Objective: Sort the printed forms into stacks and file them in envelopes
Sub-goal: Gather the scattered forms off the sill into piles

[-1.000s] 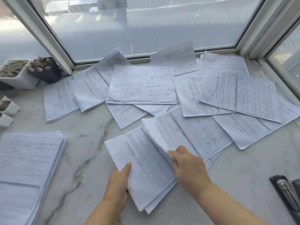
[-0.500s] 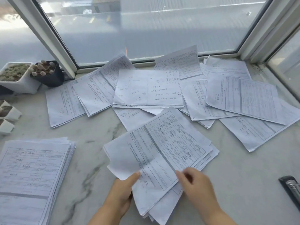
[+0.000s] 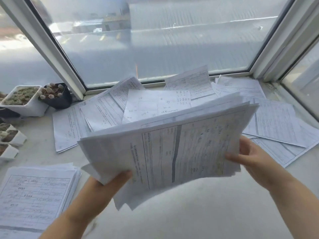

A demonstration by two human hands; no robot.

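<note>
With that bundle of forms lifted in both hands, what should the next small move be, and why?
Probably tap the bundle edge-down on the counter to square it. Its sheets are fanned and uneven, with corners sticking out below the left hand, while the right hand holds the opposite edge. Squared, it could join the neat stack at left.

We saw white forms (image 3: 172, 152) ruled with black grids, a white-marbled worktop (image 3: 207, 213), and one black pot (image 3: 58, 100).

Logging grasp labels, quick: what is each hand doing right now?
Left hand: grips the bundle of forms at its near left corner.
Right hand: holds the bundle's right edge, thumb on top.
</note>
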